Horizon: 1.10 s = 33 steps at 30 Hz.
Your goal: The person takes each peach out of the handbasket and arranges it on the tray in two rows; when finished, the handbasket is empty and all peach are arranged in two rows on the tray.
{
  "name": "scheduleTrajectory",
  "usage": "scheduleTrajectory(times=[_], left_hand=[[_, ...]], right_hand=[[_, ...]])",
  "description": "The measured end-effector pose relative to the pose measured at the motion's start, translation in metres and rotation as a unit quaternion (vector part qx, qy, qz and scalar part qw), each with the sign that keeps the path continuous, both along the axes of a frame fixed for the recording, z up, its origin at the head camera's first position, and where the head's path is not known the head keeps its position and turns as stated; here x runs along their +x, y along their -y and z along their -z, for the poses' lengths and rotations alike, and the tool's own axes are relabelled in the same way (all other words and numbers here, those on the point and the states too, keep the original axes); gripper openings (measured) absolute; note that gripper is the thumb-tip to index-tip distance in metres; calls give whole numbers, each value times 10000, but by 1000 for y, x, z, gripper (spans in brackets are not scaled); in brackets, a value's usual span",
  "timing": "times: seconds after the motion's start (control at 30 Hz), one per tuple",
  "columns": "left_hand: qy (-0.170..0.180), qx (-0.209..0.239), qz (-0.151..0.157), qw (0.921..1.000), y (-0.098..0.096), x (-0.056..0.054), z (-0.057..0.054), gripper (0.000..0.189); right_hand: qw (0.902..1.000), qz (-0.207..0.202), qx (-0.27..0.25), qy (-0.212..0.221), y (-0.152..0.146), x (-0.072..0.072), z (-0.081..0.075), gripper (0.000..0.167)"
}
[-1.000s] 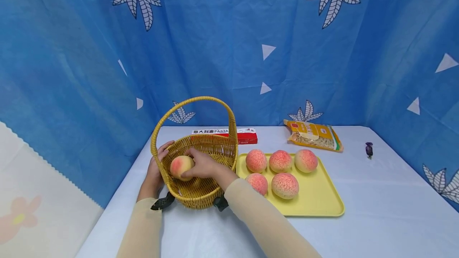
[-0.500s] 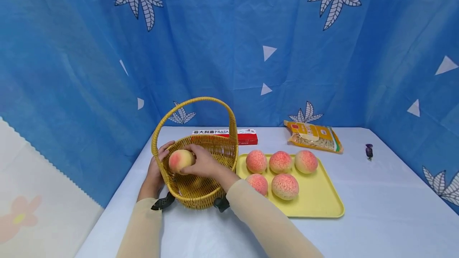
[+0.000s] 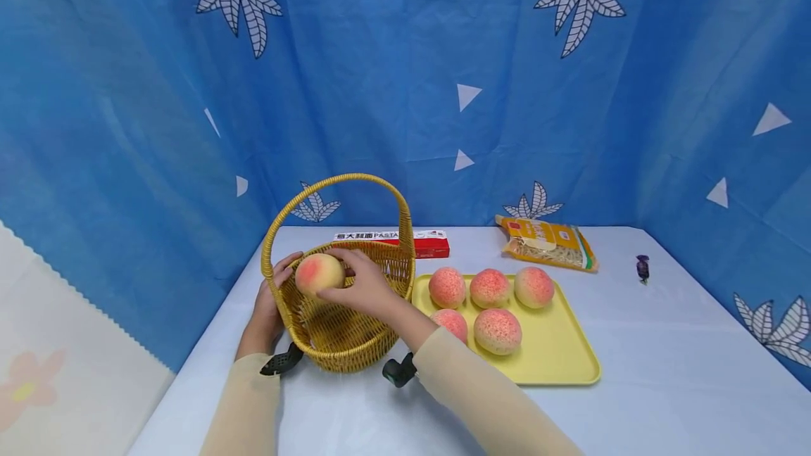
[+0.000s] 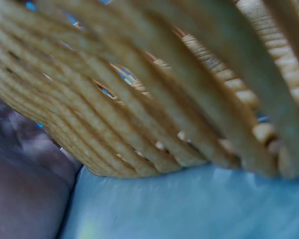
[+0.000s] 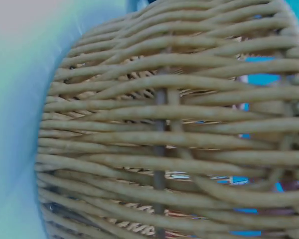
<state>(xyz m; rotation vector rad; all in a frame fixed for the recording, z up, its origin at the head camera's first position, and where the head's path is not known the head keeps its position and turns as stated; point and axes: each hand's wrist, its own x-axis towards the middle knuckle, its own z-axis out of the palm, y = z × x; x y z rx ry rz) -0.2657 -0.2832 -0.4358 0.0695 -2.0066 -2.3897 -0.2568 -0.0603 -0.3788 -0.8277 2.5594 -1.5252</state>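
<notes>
My right hand (image 3: 367,286) grips a peach (image 3: 312,275), yellow with a red blush, between thumb and fingers. It holds the peach at rim height over the left side of a woven wicker basket (image 3: 342,361) with a tall arched handle. On the basket's left, my left hand (image 3: 269,301) holds the wall, fingers reaching to the rim by the handle's foot. The left wrist view has the palm (image 4: 25,174) against the basket's outer weave (image 4: 139,124). Only the basket's side (image 5: 139,134) fills the right wrist view; hand and peach are hidden there.
Right of the basket lies a yellow tray (image 3: 564,347) bearing several pink speckled peaches (image 3: 498,331). Behind the basket is a red and white pasta box (image 3: 432,248). An orange noodle bag (image 3: 548,243) and a small dark wrapped candy (image 3: 643,269) lie farther right.
My right hand has lifted the peach from low inside the basket up to about the rim. The left hand stays on the basket's side. The head view has shifted slightly.
</notes>
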Motion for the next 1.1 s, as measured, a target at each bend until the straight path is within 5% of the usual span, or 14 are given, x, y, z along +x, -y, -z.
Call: scheduleTrajectory(times=[0.23,1.1], left_hand=[[-63,-29,17,10000,0,1,0,51],[-132,262,18,9996,6,-7,10,51]], right_hand=[[9983,168,-388,401,-10,11,-8,69],[9944,545,-801,431,-61,32,-19,70]])
